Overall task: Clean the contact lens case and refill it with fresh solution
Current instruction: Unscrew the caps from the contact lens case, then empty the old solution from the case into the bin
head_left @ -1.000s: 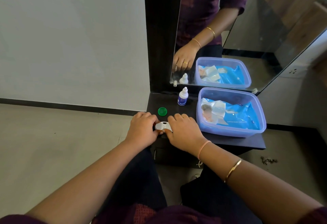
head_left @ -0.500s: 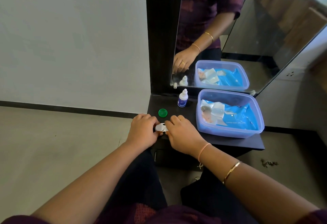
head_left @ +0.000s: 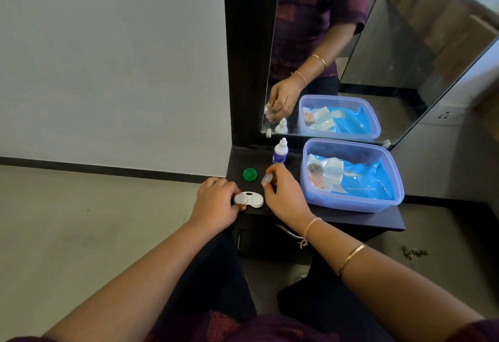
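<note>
A white contact lens case (head_left: 249, 199) lies near the front left edge of the black shelf (head_left: 351, 217), both wells uncovered. My left hand (head_left: 216, 202) pinches its left end and holds it down. My right hand (head_left: 283, 193) is raised just right of the case, its fingertips closed on a small white cap (head_left: 266, 179). A green cap (head_left: 250, 174) lies loose on the shelf behind the case. A small white solution bottle (head_left: 280, 151) with a blue label stands upright further back, by the mirror.
A translucent blue plastic tub (head_left: 351, 201) holding a blue wipes packet fills the right half of the shelf. A mirror (head_left: 378, 31) in a black frame rises behind the shelf. Grey floor lies to the left. A drawer handle (head_left: 289, 231) shows below the shelf.
My right hand has lifted off the case, taking the white cap up and back with it. The case's right well now lies uncovered. My left hand stays on the case.
</note>
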